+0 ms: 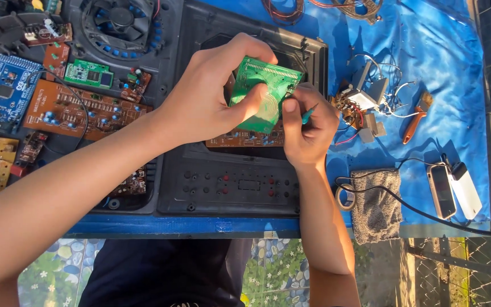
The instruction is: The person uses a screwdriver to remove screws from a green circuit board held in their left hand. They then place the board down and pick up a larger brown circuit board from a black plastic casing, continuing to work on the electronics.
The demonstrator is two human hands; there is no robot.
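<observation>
My left hand [211,94] grips a green circuit board [263,94] by its left edge, thumb pressed on its face, and holds it tilted above a black appliance housing [234,182]. My right hand [308,133] touches the board's right edge and holds a small teal-tipped tool [308,114] between its fingers. A brown circuit board [245,138] lies in the housing right under both hands, partly hidden by them.
Several circuit boards lie at the left: a blue one [4,91], a brown one [72,111], a small green one [89,74]. A fan [120,20] sits at the top. On the blue sheet at the right: a transformer with wires [367,94], brush [417,116], grey cloth [376,204], phone [441,190].
</observation>
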